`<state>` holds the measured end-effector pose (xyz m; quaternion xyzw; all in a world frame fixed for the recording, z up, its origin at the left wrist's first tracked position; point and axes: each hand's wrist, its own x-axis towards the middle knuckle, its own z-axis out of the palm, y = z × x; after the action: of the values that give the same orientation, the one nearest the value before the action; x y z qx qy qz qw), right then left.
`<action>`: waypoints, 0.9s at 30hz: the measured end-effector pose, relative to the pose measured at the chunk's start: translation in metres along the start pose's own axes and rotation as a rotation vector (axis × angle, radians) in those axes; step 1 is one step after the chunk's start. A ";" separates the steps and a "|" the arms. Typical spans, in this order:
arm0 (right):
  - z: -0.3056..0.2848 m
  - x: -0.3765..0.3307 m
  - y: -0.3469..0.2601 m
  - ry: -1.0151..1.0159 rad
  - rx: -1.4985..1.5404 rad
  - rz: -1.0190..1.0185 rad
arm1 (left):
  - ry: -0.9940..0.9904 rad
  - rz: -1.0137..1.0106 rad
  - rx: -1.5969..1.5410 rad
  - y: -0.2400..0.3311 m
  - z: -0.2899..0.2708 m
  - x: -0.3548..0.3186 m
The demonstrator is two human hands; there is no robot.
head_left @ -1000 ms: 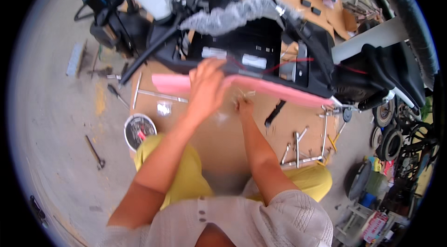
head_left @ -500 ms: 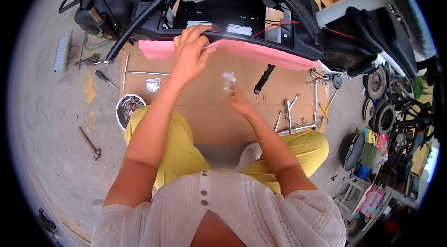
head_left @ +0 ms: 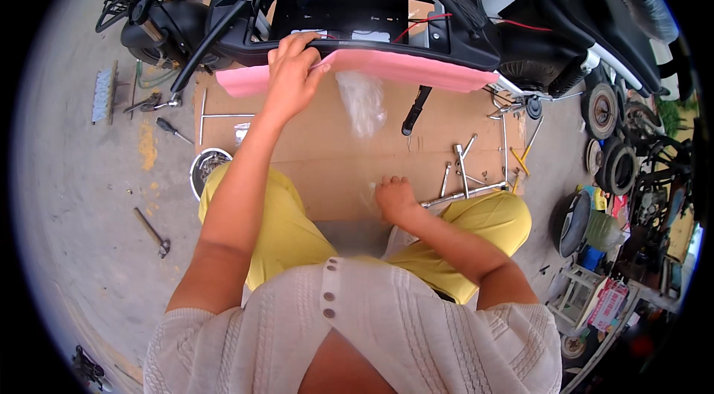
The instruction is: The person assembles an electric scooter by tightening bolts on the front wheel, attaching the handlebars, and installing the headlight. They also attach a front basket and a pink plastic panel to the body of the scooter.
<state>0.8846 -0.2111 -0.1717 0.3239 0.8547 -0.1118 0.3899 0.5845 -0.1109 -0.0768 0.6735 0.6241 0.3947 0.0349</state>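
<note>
A black two-wheeler body (head_left: 454, 56) lies across the far side, with a pink sheet (head_left: 416, 73) along its near edge. My left hand (head_left: 294, 74) is wrapped over that edge, its fingers on the black rim and its thumb against the pink sheet. Below the sheet, apart from both hands, is a blurred piece of clear plastic film (head_left: 362, 104). Closer to my body, my right hand (head_left: 396, 199) is closed above the cardboard (head_left: 335, 186). A faint see-through bit shows beside its fingertips, too smeared to name.
Wrenches (head_left: 461, 171) and small metal parts lie at the right of the cardboard. On the left are a metal bowl (head_left: 199, 171), a screwdriver (head_left: 175, 130) and a hammer (head_left: 152, 232). Tyres (head_left: 616, 182) lie at the far right. A black stand (head_left: 416, 111) sticks out below the body.
My right hand has drawn back toward my body. The clear plastic that was at its fingers now shows larger under the pink sheet. My left hand keeps its hold.
</note>
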 end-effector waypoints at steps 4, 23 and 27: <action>-0.041 0.057 0.038 0.038 0.425 -0.334 | 0.006 -0.016 0.019 -0.001 -0.005 -0.003; 0.148 0.144 -0.054 0.043 0.471 -0.465 | -0.010 -0.051 -0.026 0.003 0.000 0.001; 0.017 0.084 -0.041 -0.001 0.773 -0.458 | 0.013 -0.032 -0.028 -0.005 0.000 -0.003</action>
<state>0.8278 -0.2114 -0.2477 0.2482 0.7997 -0.5066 0.2057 0.5804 -0.1127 -0.0810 0.6602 0.6295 0.4072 0.0465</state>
